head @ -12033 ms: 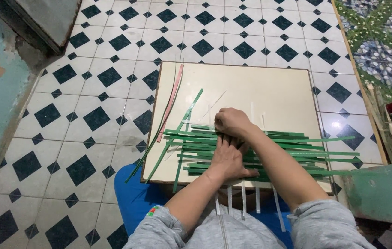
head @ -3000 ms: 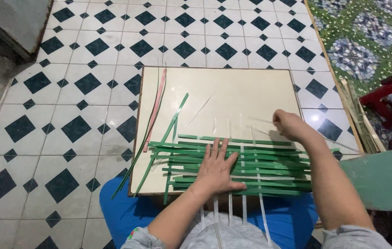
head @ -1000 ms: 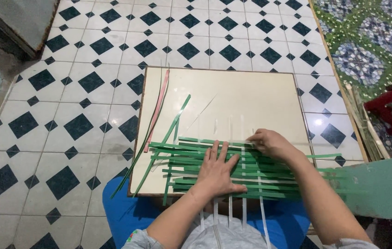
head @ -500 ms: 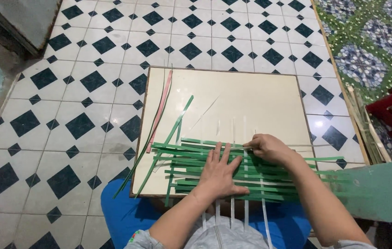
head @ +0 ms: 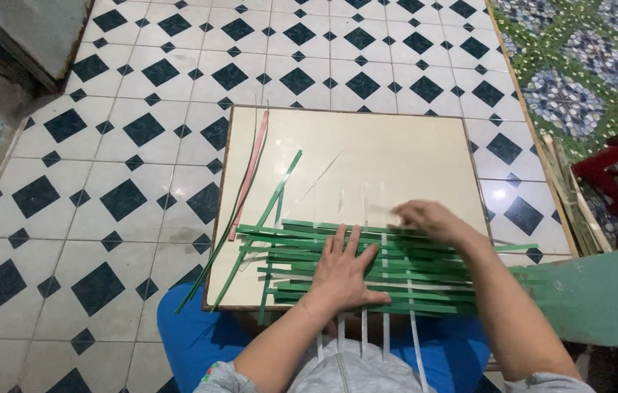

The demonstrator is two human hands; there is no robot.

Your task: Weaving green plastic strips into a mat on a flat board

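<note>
The right hand (head: pixel 429 218) has been shifted slightly upward, fingers blurred, grip indiscernible; the left hand (head: pixel 345 273) is kept flat, fingers spread, on the green strips (head: pixel 425 273).

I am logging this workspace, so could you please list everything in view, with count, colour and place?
Flat rectangular cream board: one, cream with brown edge, on the tiled floor before the person.
Woven mat of thin green strips: one, green crossed with white, on the board's near half.
Loose green strips: a few, green, slanting off the board's left side.
Pink strip: one, pink, along the board's left edge.
Tiled floor: white with dark diamonds.
Patterned floor covering: one, green and blue, upper right.
Red stool: one, red, right edge.
Left hand: flat on the mat.
Right hand: at the mat's far edge, blurred.
</note>
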